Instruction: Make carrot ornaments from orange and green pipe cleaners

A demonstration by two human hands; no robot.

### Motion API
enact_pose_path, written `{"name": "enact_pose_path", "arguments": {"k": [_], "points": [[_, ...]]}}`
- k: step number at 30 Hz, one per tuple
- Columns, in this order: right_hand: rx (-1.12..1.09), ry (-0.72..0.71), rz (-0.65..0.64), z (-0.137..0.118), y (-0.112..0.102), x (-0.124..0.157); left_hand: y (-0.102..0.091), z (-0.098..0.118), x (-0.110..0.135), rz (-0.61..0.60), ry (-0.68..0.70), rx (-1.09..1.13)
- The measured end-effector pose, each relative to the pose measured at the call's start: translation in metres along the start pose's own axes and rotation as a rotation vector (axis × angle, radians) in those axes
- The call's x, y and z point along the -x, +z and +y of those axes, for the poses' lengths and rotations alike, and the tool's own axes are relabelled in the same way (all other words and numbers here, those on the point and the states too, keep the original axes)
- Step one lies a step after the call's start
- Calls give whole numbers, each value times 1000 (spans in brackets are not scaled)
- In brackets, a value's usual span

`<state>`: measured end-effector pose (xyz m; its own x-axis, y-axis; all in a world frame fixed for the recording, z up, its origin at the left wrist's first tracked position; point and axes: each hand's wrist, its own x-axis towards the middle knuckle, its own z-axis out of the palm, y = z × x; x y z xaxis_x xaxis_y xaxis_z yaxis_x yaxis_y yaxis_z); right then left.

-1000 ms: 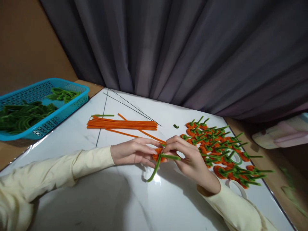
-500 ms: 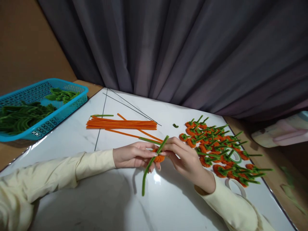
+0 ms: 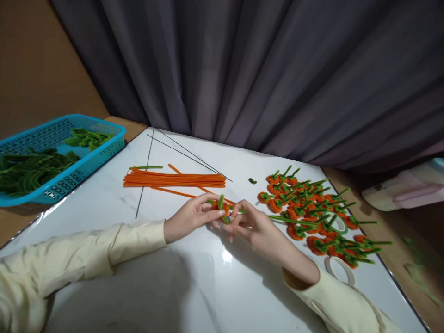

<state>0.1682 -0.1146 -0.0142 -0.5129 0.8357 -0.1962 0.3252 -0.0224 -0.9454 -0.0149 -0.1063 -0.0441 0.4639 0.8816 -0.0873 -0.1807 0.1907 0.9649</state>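
My left hand (image 3: 194,215) is closed, pinching a small orange pumpkin of coiled pipe cleaner (image 3: 215,209) between thumb and fingers. A green pipe cleaner (image 3: 221,201) crosses the front of the pumpkin, its upper end pointing up and its lower end down to the right. My right hand (image 3: 258,229) is beside it with fingers bent, its fingertips at the lower end of the green pipe cleaner. Part of the pumpkin is hidden by my fingers. Both hands are just above the white table (image 3: 145,286).
A bundle of orange pipe cleaners (image 3: 173,179) lies beyond my left hand, near thin dark wires (image 3: 187,152). At right are several orange pumpkins with green stems (image 3: 294,212) and tape rolls (image 3: 342,270). A blue basket (image 3: 120,138) holds green pieces. A grey curtain (image 3: 208,69) hangs behind.
The green pipe cleaner, earlier long and straight across the pumpkin, now shows only short ends around it. The pumpkin has turned and moved slightly left and up; my right fingers have shifted downward.
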Motion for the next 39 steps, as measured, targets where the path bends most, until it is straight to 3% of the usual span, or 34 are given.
{"name": "enact_pose_path", "arguments": {"k": [4, 11, 23, 33, 39], "points": [[245, -28, -38, -11, -14, 2, 0, -2, 1, -27, 42, -64], [597, -189, 41, -11, -28, 2, -1, -7, 3, -31, 26, -40], [670, -267, 79, -5, -29, -1, -2, -5, 6, -103, 42, -56], [768, -458, 119, 2, -27, -2, -4, -10, 7, -137, 44, -116], [863, -472, 137, 2, -27, -2, -3, -10, 10, -184, 47, -189]]}}
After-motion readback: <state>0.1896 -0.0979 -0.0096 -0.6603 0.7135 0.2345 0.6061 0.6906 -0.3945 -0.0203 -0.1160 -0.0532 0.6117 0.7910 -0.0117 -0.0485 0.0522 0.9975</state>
